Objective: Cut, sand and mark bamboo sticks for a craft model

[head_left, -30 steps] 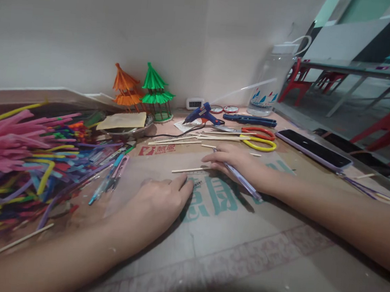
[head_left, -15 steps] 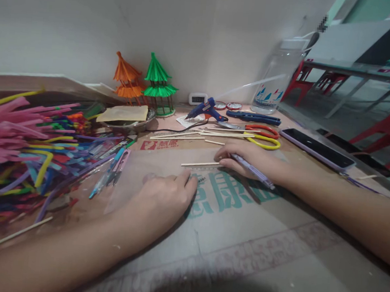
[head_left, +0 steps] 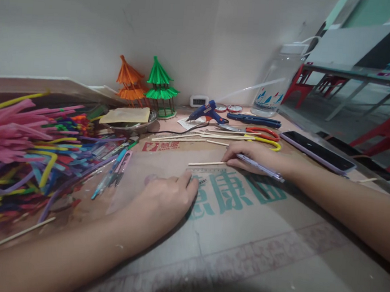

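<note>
My right hand (head_left: pixel 253 157) pinches the right part of a thin wooden stick (head_left: pixel 205 164) between thumb and fingertips. A purple pen (head_left: pixel 261 167) is also held in that hand, slanting out towards the wrist. Just below the stick lies a clear ruler (head_left: pixel 211 170) with dark marks along its edge. My left hand (head_left: pixel 172 193) lies palm down with bent fingers, its fingertips pressed on the ruler's left part and hiding it. Under both hands is a printed board (head_left: pixel 228 238) with large green characters.
Colourful pipe cleaners (head_left: pixel 29 151) pile up at left, beside pens and a pink cutter (head_left: pixel 123 165). Behind are orange (head_left: pixel 130 84) and green (head_left: pixel 161 87) pavilion models, a glue gun (head_left: pixel 207 113), more sticks (head_left: pixel 178 139), scissors (head_left: pixel 263 135), a bottle (head_left: pixel 274 84) and a phone (head_left: pixel 318 151).
My right hand has slid slightly right with the stick and the pen. My left hand has stayed almost in place. The view has shifted a little.
</note>
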{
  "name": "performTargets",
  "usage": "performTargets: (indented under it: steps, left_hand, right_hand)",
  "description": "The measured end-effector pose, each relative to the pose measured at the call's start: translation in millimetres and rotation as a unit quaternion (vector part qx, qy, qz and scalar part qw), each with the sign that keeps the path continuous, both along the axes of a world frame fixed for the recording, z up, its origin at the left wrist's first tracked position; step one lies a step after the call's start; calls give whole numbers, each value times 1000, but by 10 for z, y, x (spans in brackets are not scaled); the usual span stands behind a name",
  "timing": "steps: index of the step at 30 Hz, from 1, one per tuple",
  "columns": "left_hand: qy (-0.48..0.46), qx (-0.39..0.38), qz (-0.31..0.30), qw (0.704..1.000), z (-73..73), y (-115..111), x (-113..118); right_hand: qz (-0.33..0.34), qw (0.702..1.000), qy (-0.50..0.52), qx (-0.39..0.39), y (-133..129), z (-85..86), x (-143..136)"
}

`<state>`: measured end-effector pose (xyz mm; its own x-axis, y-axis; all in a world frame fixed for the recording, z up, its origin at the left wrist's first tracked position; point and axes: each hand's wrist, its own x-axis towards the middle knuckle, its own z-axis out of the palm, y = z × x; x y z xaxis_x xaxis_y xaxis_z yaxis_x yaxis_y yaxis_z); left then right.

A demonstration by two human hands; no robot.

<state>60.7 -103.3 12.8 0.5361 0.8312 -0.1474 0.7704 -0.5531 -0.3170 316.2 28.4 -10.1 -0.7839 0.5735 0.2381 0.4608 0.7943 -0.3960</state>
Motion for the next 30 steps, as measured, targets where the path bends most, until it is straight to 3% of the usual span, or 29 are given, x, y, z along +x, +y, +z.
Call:
performTargets:
  steps: [3, 8, 18, 30]
  left_hand:
    - [-8, 5, -6, 1000, -1, -5, 7]
    - [-10, 18, -16, 1000, -15, -16, 28]
    - [3, 51, -29, 998, -114, -31, 72]
    - [-7, 25, -6, 1000, -86, -23, 84]
  right_hand:
    - [-9, 1000, 3, -4, -104, 28, -103]
    - [1, 999, -14, 52, -220, -48, -264]
    - [-5, 999, 3, 49, -187, -129, -354]
    - [-3, 999, 3, 49, -175, -144, -347]
